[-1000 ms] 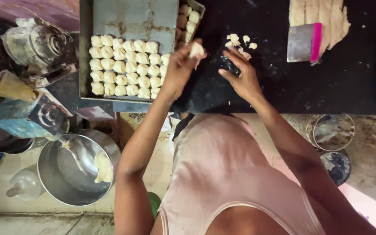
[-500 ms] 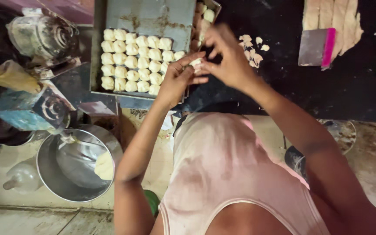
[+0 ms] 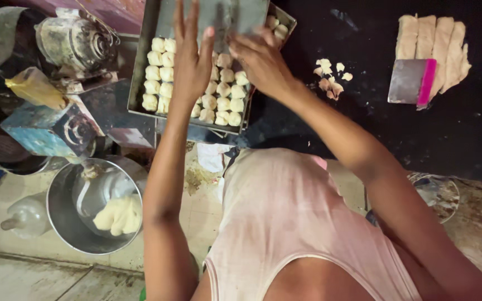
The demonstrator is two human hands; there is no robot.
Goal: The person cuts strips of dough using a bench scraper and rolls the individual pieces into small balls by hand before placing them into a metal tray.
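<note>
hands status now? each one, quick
Left hand: open, fingers spread over the dough balls in the tray, holding nothing.
Right hand: fingers curled over the tray; contents cannot be told.

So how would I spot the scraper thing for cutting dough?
Look at the black worktop, toward its far right side. Beside the pale strips of flattened dough lies a flat square metal scraper. Only it has a bright pink handle edge.

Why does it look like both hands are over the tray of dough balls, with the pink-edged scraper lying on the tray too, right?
Not quite. In the head view, both hands, left and right, are over the tray of dough balls, but the scraper lies on the dark worktop beside the dough strips.
</note>
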